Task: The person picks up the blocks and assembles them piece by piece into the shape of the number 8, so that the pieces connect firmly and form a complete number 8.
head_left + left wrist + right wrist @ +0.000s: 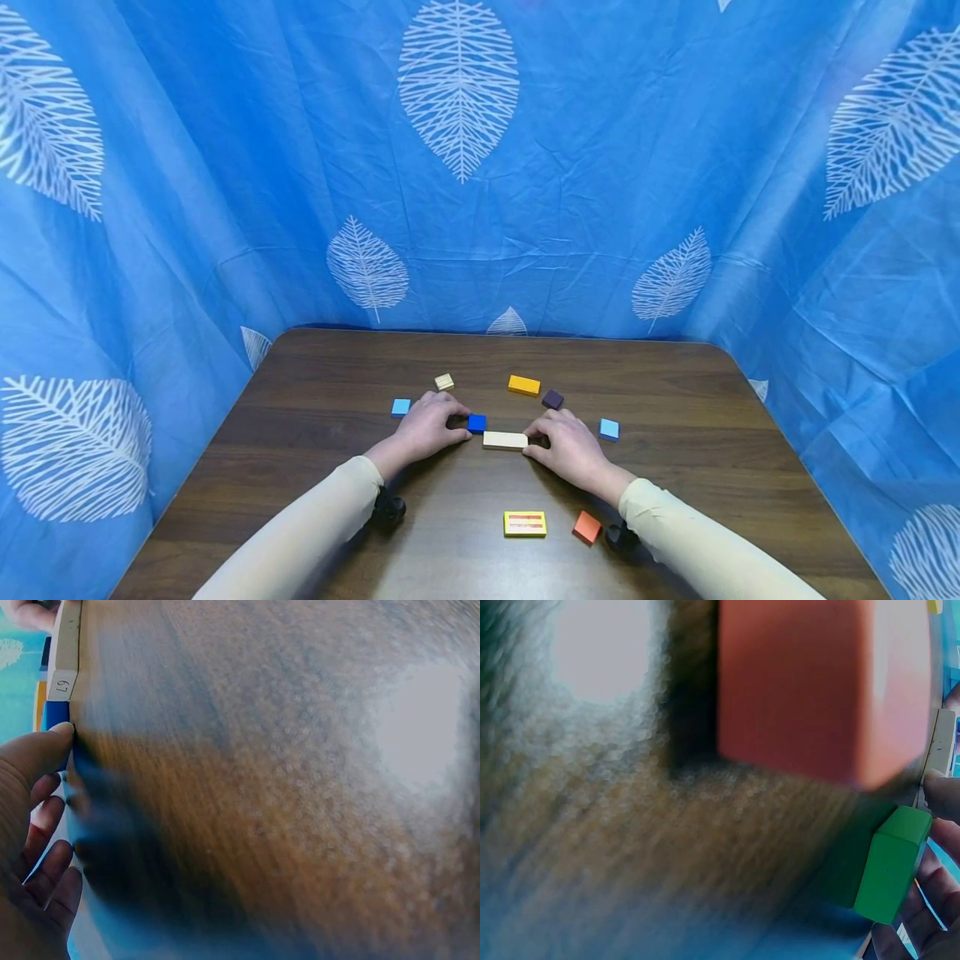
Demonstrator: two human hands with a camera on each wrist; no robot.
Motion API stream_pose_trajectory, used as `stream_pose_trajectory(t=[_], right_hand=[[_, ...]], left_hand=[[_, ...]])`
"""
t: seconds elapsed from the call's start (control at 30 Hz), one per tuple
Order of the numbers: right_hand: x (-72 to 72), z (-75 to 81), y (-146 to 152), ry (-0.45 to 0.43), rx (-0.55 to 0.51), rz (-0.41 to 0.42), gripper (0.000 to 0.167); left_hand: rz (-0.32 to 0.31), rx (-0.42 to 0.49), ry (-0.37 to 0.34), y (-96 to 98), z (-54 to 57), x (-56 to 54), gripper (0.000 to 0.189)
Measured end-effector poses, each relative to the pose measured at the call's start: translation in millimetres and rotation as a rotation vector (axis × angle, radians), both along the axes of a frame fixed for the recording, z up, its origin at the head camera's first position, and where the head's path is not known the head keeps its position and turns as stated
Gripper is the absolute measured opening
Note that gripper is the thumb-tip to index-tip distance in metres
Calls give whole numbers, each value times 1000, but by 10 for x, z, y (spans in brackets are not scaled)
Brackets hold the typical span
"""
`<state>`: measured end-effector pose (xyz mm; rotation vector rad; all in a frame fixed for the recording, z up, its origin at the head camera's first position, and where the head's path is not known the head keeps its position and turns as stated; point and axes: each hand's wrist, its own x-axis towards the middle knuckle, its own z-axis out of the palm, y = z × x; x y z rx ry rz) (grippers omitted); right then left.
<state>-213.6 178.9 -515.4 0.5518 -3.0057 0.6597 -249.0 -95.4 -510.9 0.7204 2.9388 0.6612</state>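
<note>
My left hand (431, 423) pinches a small dark blue block (477, 424) between thumb and fingers, its other fingers loosely bent in the left wrist view. Just to the right lies a long cream block (505, 441), its end marked with a number. The blue block sits close to that numbered end (61, 684). My right hand (566, 446) grips the cream block's right end, thumb on the near side. Below the right fingers a green block (891, 866) stands on the table; in the head view the hand hides it.
Behind the hands lie light blue (401, 407), striped cream (444, 382), orange (524, 385) and dark purple (552, 399) blocks. Another light blue block (609, 429) is at right. Nearer me are a yellow block with red stripes (525, 524) and a red-orange block (587, 527) beside the right wrist.
</note>
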Motion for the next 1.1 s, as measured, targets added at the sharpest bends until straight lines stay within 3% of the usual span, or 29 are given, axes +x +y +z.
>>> stream_pose_trajectory(t=[0.77, 1.1], right_hand=[[3, -9, 3, 14, 8, 5, 18], [9, -7, -7, 10, 6, 1, 19]], left_hand=[[10, 31, 13, 7, 3, 6, 32], [8, 26, -16, -41, 23, 13, 39]])
